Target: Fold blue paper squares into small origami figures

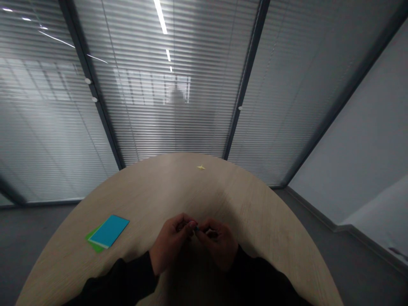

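Note:
My left hand (174, 240) and my right hand (218, 242) meet over the near middle of the round table. Both are closed, thumbs and fingertips pinched together around a small blue piece of paper (196, 228). Only a speck of it shows between the fingers, so its shape is hidden. To the left lies a stack of square paper sheets, with a blue sheet (110, 230) on top and a green sheet (97, 247) poking out below. Near the far edge rests a small pointed yellow folded paper figure (200, 167).
The round wooden table (261, 221) fills the foreground. Behind it stands a glass partition with closed blinds (197, 136) and dark frames, showing reflections. A white wall (357, 170) rises on the right, and grey floor (32, 229) shows at the sides.

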Motion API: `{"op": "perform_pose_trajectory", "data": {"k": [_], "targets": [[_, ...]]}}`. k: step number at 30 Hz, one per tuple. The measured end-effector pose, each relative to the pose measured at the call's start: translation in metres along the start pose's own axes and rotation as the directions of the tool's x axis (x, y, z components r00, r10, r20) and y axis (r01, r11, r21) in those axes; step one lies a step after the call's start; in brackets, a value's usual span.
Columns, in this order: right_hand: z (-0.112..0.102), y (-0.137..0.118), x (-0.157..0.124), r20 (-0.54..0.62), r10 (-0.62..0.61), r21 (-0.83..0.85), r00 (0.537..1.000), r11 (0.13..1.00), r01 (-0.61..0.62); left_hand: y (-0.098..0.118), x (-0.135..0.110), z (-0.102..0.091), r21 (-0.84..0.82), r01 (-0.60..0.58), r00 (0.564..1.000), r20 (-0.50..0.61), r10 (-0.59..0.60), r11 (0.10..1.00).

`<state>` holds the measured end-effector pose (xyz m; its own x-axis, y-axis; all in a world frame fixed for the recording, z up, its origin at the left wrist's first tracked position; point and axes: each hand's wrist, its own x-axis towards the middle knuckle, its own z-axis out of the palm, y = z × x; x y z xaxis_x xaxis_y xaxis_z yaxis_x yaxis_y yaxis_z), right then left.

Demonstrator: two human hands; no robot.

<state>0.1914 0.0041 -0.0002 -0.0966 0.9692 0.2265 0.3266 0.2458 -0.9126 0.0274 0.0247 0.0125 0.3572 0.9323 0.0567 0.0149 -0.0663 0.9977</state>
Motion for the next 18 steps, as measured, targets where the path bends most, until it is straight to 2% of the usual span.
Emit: {"op": "perform_pose_trajectory", "data": {"k": [6,12,18], "targets": [[0.0014,-0.0049,-0.0003,-0.010,0.004,-0.051,1.000,0.999,-0.005,-0.0044,-0.0006,-0.0009,-0.075,0.030,0.999,-0.020,-0.032,0.997],[-0.0031,-0.0020,0.0003,-0.096,0.014,-0.151,0.995,0.988,-0.028,-0.0012,0.0029,0.0006,-0.133,0.069,0.998,-0.001,-0.070,0.989],[-0.0040,0.0044,0.0024,-0.126,-0.020,-0.116,0.992,0.993,0.005,-0.0001,0.0031,0.0007,-0.042,0.069,0.997,0.027,-0.068,0.997]]}}
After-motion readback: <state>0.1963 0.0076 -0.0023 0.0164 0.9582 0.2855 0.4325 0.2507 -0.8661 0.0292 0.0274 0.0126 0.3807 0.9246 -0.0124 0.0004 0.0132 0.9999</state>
